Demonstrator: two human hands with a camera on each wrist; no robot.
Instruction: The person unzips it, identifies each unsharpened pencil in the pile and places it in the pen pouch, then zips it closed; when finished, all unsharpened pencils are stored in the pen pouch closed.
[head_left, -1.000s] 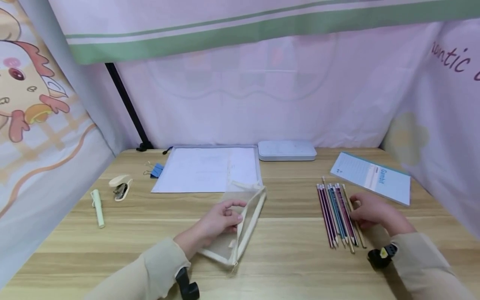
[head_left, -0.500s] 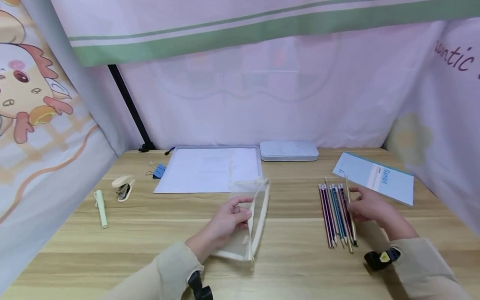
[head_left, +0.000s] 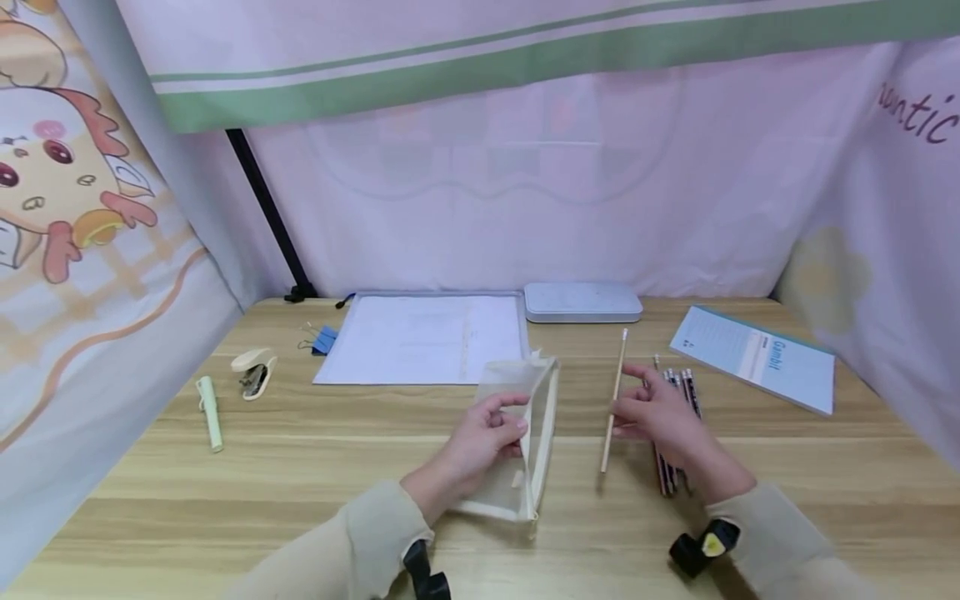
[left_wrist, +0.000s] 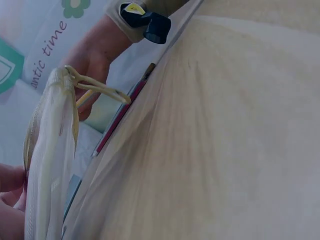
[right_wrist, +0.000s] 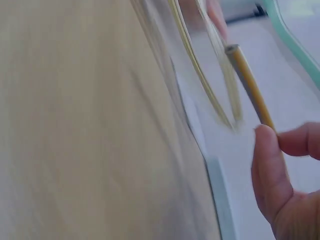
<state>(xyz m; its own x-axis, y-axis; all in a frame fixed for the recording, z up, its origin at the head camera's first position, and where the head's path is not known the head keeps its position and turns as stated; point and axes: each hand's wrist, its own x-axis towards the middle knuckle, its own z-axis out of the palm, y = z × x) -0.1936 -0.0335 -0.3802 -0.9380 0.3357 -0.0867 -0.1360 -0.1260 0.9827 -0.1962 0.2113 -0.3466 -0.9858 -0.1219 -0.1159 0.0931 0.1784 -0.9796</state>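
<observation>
Now | left hand (head_left: 480,437) grips one pouch (head_left: 525,442) | right hand (head_left: 660,417) pinches one pencil (head_left: 613,400)

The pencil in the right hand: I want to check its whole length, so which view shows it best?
The head view: the pencil shows end to end, pinched by the right hand beside the mesh pouch. The right wrist view shows only one end by the fingertips, blurred. The left wrist view does not show it clearly.

On the table (head_left: 300,467), the pouch (head_left: 525,433) stands in the middle, before the folder (head_left: 423,337). A raised pencil (head_left: 613,400) is just right of it, the other pencils (head_left: 675,425) farther right, the booklet (head_left: 753,357) behind them.
</observation>
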